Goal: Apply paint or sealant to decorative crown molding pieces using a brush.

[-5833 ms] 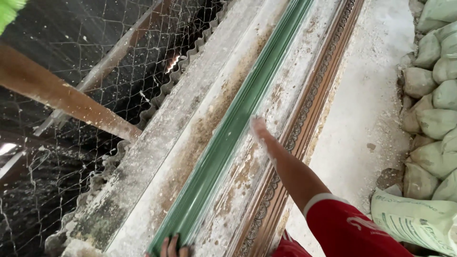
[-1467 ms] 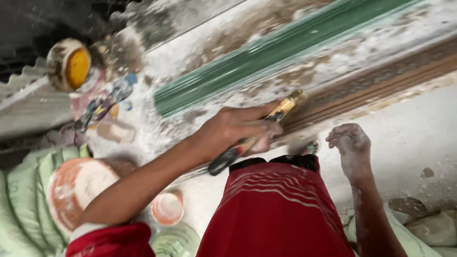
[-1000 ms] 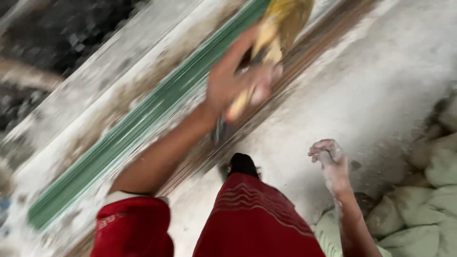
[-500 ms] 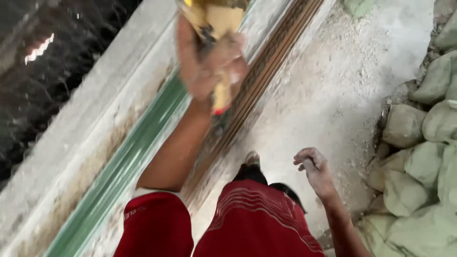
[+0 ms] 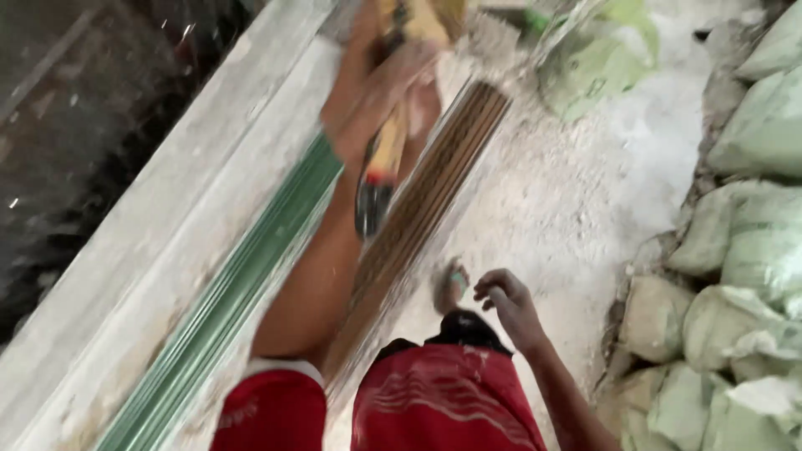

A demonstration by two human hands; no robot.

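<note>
Your left hand [image 5: 380, 92] is closed around a brush [image 5: 386, 146], gripping its yellow handle near the top; the handle runs down out of your fist and ends in a red band and a black tip that points back towards you. The hand and brush are blurred, and the bristle end at the top edge of the view is too smeared to make out. The brush hangs over the gap between the green strip [image 5: 242, 288] and the brown strip [image 5: 434, 179], with your forearm crossing above both.

Your right hand [image 5: 505, 305] holds nothing: the fingers are loosely curled, dusted white, hanging free above the floor [image 5: 568, 192] just beside your red shorts [image 5: 443, 405]. One foot [image 5: 451, 284] shows on the floor just left of that hand.

The green strip lies along a pale, stained bench [image 5: 159, 242], and the ribbed brown strip runs parallel on its right. The floor is covered in white powder. Pale green sacks [image 5: 743, 259] are stacked along the right edge, with one more sack [image 5: 601, 58] lying near the top.
</note>
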